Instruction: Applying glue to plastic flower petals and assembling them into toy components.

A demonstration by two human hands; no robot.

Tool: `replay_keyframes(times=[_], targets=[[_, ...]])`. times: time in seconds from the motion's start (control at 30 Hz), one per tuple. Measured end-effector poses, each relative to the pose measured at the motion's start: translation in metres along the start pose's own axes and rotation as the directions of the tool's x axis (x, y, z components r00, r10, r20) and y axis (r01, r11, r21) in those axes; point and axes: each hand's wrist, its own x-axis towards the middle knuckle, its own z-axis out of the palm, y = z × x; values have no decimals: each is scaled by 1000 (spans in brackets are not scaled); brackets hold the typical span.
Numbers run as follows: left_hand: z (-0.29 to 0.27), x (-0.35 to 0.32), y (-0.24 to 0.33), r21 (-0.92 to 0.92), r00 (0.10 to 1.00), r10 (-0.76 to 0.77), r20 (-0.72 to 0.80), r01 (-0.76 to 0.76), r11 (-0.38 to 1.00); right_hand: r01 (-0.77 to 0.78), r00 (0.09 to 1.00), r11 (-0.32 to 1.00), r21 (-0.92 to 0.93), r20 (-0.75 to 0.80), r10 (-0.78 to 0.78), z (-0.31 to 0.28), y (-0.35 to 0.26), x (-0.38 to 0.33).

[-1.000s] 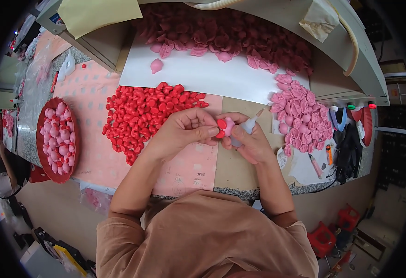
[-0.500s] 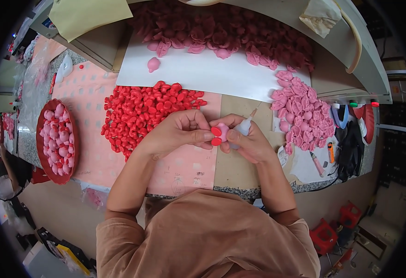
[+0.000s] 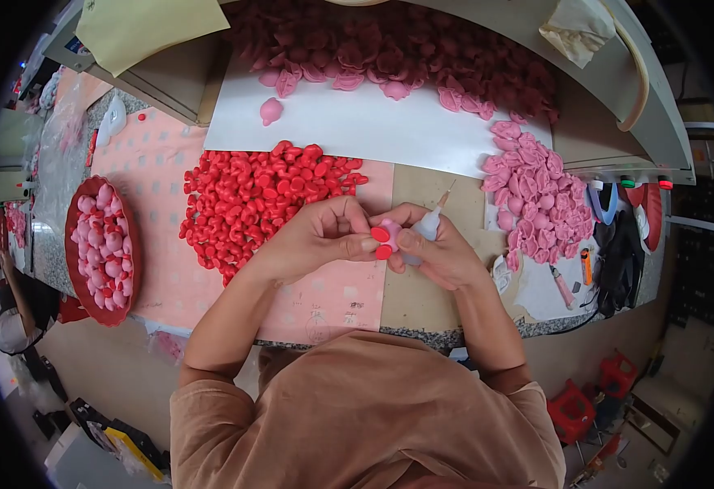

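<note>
My left hand (image 3: 324, 236) is closed, its thumb and fingers pinching a small pink toy part with red round feet (image 3: 384, 240). From the other side, the fingers of my right hand (image 3: 438, 248) also grip this part. Tucked in my right hand is a translucent squeeze bottle with a needle tip (image 3: 429, 226), the needle pointing up and away to the right. Left of my hands lies a big heap of glossy red pieces (image 3: 267, 200). A pile of loose pink parts (image 3: 540, 200) sits to the right.
A red scalloped tray (image 3: 131, 287) at left holds pink-and-red assembled parts. More pink parts (image 3: 373, 57) fill the shelf at the back. An orange cutter (image 3: 586, 266), a pink tube (image 3: 563, 288) and a black cloth item (image 3: 620, 265) lie at right. A co-worker's arm (image 3: 16, 293) shows far left.
The whole view has shifted slightly. Both hands keep the same grip on the pink part and the bottle, with almost no movement of their own.
</note>
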Motion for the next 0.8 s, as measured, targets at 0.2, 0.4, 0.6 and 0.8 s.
replay_keyframes(times=[0.2,0.4,0.6,0.8], targets=[[4,2,6,18,998,70,-11,-69,997,25,996,1000,-14,-79,-26,9,-5,2],[6,0,2,47,996,80,-49,-78,996,85,988,984,-159,-113,-104,4,-2,0],[9,0,6,58,993,55,-100,-49,997,48,981,964,-263,-171,-95,5,-6,-2],[9,-1,8,76,992,34,-126,-24,997,12,990,965,-263,-135,-49,5,-12,-3]])
